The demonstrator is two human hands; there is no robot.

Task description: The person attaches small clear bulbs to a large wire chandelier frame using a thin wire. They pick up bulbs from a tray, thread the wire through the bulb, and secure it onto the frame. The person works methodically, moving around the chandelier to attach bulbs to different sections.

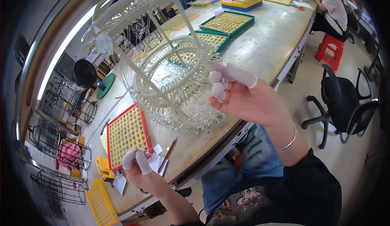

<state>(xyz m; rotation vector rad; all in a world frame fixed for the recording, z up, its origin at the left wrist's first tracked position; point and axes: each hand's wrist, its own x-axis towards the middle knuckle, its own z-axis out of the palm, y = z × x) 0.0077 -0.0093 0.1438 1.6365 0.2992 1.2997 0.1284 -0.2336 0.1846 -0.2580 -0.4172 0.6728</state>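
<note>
A white round plastic rack [170, 75] with tiers of pegs stands on the workbench, and several small clear hooks hang from it. My right hand [248, 98], with white finger cots, is raised beside the rack's right rim. Its fingertips curl close against the hanging pieces, and I cannot tell whether they grip one. My left hand [140, 167], also in finger cots, is at the near end of a red-framed yellow grid tray [126, 134]. Its thumb and forefinger are pinched on a small thin piece.
Green-framed grid trays [227, 23] and more yellow trays lie farther along the workbench [264, 43]. A red pencil [167, 155] and paper slips lie by my left hand. Wire racks stand to the left. A black office chair [345, 104], a red stool [330, 51] and a seated person are on the right.
</note>
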